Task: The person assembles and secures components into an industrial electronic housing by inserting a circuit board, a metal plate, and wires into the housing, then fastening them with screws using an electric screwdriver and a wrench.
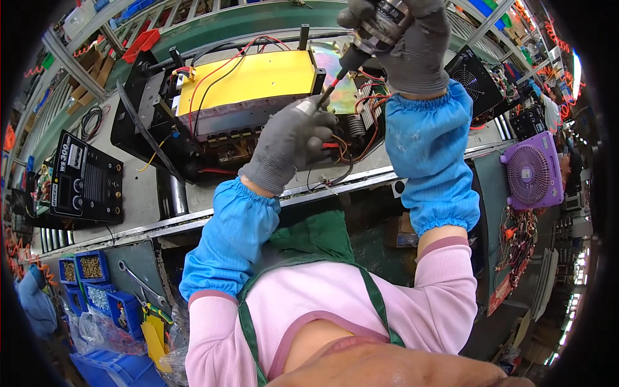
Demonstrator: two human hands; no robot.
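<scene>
The person's gloved right hand [419, 48] was wrapped around a power screwdriver [382, 29], grasping it firmly near the top of the view, above the right part of an opened black machine [148, 106]. The screwdriver's long axis ran aslant, from its metal body at upper right through a black nose to a thin bit [329, 92] that pointed down and to the left. The bit's lower end met the fingertips of the gloved left hand [287, 145], just beside the near right corner of a yellow sheet [251, 80]. The left fingers were curled, the index finger reaching up toward the bit; whether they pinched anything could not be told, nor whether the tip sat on a screw, for the fingers hid that spot. The machine lay lengthwise from left to right across the workbench [145, 226], its right end tilted slightly farther from the person, and red and black wires [216, 84] crossed the yellow sheet. To the left stood a black unit [87, 180] with its knobbed panel turned toward the person; well to the right was a purple fan [532, 171].
</scene>
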